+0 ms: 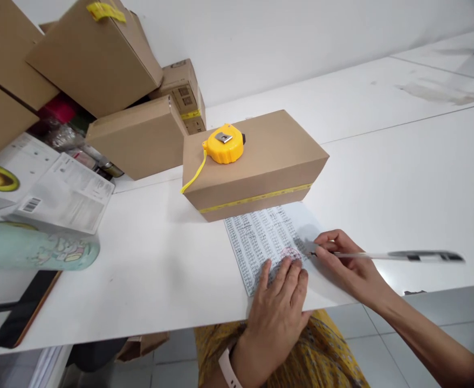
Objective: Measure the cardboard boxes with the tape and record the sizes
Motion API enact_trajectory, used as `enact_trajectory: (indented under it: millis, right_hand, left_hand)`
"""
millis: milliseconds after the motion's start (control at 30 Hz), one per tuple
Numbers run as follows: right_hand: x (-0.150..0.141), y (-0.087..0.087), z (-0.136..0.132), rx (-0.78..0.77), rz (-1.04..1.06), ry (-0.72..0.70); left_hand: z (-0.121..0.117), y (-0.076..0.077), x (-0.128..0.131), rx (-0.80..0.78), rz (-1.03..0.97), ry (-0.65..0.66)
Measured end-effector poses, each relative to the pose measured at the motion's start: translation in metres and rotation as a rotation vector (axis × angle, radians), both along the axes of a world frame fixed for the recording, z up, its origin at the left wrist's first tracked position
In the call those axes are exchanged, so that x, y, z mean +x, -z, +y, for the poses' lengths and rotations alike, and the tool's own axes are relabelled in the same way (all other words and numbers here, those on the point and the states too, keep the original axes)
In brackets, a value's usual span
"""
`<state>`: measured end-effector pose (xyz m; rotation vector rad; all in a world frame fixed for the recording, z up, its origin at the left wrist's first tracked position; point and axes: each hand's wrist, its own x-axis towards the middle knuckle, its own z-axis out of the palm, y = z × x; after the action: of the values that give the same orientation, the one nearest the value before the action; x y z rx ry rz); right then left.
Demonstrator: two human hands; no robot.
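A sheet of paper [261,231] with dense columns of handwriting lies on the white table, its far edge close against a cardboard box [256,156]. My left hand [279,304] rests flat on the sheet's near part, fingers stretched forward. In my right hand [350,264] is a pen [402,255], pinched between thumb and fingers. Its tip is at the writing, to the right of a reddish circled mark [291,253]. On top of the box sits a yellow tape measure [225,144], with a yellow strap hanging to the box's edge.
Several cardboard boxes [99,54] are stacked at the back left. Below them lie white printed cartons [70,188] and a mint-green bottle [38,245]. A dark flat object [30,307] lies at the left edge. The white table [148,258] ends just in front of my lap.
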<state>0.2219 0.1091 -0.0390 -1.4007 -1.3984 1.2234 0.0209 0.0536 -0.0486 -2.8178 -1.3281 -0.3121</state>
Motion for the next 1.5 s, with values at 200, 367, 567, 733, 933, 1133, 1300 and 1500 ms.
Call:
enact_trajectory:
  millis: [200,367,567,733,933,1133,1300,1500]
  right_hand:
    - [-0.002,0.006,0.0,0.018,-0.027,0.048]
    - [-0.004,0.004,-0.005,0.085,-0.178,0.021]
    - [-0.001,0.012,-0.005,0.143,-0.196,0.013]
    - [0.0,0.017,-0.006,0.134,-0.19,0.002]
    - [0.003,0.018,-0.006,0.133,-0.236,-0.051]
    - [0.004,0.02,-0.005,0.141,-0.288,-0.064]
    - [0.003,0.02,-0.005,0.157,-0.288,-0.07]
    - [0.004,0.02,-0.005,0.179,-0.283,-0.076]
  left_hand:
    - [0.0,0.001,0.0,0.002,-0.014,-0.004]
    - [-0.001,0.001,0.0,0.003,-0.015,-0.002]
    - [0.0,0.001,0.001,-0.001,-0.005,-0.007]
    - [-0.001,0.0,0.001,0.004,0.003,-0.01]
    - [-0.002,0.001,0.001,0.002,0.013,-0.014]
    - [-0.002,0.0,0.001,0.008,0.004,-0.015]
    - [-0.001,0.001,0.001,0.032,0.014,-0.02]
    - [-0.002,0.001,0.001,0.049,0.034,-0.019]
